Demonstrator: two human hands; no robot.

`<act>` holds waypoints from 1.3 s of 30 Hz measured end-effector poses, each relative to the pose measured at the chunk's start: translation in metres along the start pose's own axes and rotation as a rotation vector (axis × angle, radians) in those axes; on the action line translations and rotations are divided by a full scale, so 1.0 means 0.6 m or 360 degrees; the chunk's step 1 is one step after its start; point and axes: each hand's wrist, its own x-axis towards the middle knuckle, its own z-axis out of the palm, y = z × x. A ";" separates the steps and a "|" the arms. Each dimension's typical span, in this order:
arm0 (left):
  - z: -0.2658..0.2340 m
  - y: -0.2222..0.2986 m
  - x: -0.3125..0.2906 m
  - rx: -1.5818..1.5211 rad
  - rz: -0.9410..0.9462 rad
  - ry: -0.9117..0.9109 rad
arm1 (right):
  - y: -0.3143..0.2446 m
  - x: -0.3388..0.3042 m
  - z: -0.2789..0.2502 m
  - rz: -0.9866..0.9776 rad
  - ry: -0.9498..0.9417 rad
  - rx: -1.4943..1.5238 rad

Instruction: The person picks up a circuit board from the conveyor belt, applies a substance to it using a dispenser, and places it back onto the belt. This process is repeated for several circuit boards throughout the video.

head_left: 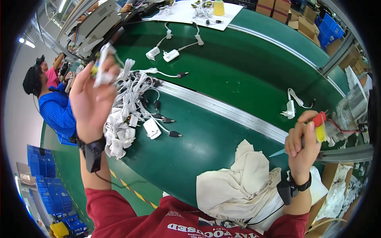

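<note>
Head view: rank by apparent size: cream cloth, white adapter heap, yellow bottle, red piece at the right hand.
1. Cream cloth
2. White adapter heap
3. Yellow bottle and red piece at the right hand: too alike to rank; the bottle sits farther from the camera.

We list: green worktop (178, 131), centre of frame, bearing a heap of white corded power adapters (130, 95), centre left, and crumpled cream cloth (238, 174), lower centre.
</note>
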 end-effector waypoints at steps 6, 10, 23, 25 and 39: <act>0.099 -0.084 0.109 0.0033 0.0085 -0.0401 | -0.005 0.000 0.002 0.0047 -0.0050 0.0014; 0.142 -0.228 0.113 0.0192 0.0225 -0.0270 | -0.002 -0.002 -0.015 0.0027 0.0000 -0.0056; 0.130 -0.507 -0.065 -0.0012 -0.1376 -0.0666 | 0.001 0.004 -0.029 0.0087 -0.0113 0.0151; 0.122 -0.505 -0.065 -0.0024 -0.1437 -0.0789 | 0.005 0.005 -0.035 0.0113 -0.0116 0.0133; 0.114 -0.517 -0.058 -0.0192 -0.1434 -0.0856 | 0.029 0.018 -0.037 0.0083 -0.0236 -0.0140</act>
